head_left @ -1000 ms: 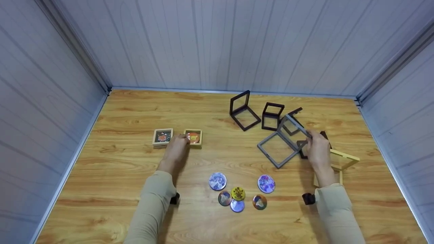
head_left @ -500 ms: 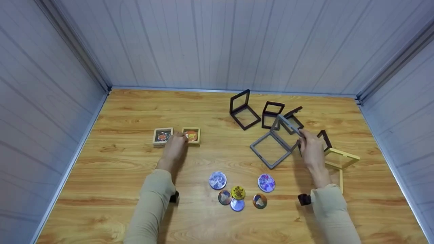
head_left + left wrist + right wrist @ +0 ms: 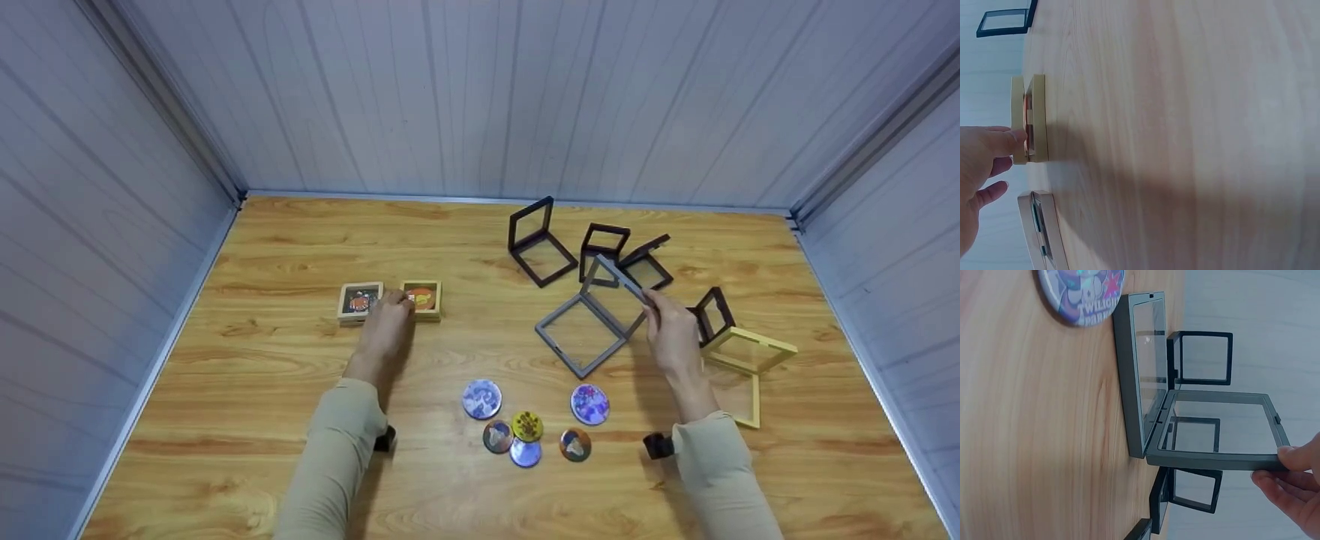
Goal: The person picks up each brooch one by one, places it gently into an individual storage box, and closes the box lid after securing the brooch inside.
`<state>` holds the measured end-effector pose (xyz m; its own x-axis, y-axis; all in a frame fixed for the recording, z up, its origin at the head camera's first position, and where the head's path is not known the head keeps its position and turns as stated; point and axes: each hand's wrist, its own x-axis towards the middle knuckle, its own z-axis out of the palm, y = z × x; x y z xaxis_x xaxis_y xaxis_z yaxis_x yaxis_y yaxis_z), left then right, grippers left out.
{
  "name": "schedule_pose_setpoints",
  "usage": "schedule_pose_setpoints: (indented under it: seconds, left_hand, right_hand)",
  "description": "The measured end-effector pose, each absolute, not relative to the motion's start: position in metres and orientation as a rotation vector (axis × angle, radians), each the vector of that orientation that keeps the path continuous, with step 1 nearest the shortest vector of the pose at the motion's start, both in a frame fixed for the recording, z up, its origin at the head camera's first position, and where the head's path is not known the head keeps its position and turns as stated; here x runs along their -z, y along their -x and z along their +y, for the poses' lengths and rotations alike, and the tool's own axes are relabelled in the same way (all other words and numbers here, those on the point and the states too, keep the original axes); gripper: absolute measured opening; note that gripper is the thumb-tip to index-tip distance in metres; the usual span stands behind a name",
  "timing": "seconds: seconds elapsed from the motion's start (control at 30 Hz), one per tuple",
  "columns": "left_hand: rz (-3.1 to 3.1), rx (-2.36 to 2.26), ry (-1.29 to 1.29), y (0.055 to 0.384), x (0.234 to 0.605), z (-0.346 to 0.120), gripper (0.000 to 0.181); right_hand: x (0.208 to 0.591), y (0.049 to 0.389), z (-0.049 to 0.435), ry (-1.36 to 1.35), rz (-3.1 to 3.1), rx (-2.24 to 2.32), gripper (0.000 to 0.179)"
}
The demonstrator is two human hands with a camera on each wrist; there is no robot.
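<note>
On the left in the head view, my left hand is at a small pale wooden display frame with an orange round badge inside. In the left wrist view its thumb and fingers grip the frame's edge. Just left of it sits a second pale frame with a dark badge. My right hand pinches a corner of the raised half of a large grey display frame. This frame stands spread on its hinge with clear film in both halves, as the right wrist view shows.
Several dark display frames stand spread behind the grey one. A yellow frame stands spread at the right. Several round badges lie at the front middle, one badge near the grey frame. Grey panel walls enclose the table.
My right hand has drawn the grey frame leftward and slightly toward me, uncovering the dark frames behind it. The pale frame at my left hand has slid slightly left toward its neighbour.
</note>
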<state>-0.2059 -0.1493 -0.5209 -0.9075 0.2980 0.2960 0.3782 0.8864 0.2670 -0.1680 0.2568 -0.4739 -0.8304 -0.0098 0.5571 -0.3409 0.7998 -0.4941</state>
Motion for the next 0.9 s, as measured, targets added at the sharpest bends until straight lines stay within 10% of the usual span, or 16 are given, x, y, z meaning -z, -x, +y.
schedule_pose_setpoints:
  seconds: [0.9]
  left_hand:
    - [-2.960, 1.051, 0.739, 0.136, 0.520, -0.107, 0.054]
  right_hand:
    - [0.479, 0.154, 0.231, -0.295, -2.372, -0.915, 0.023]
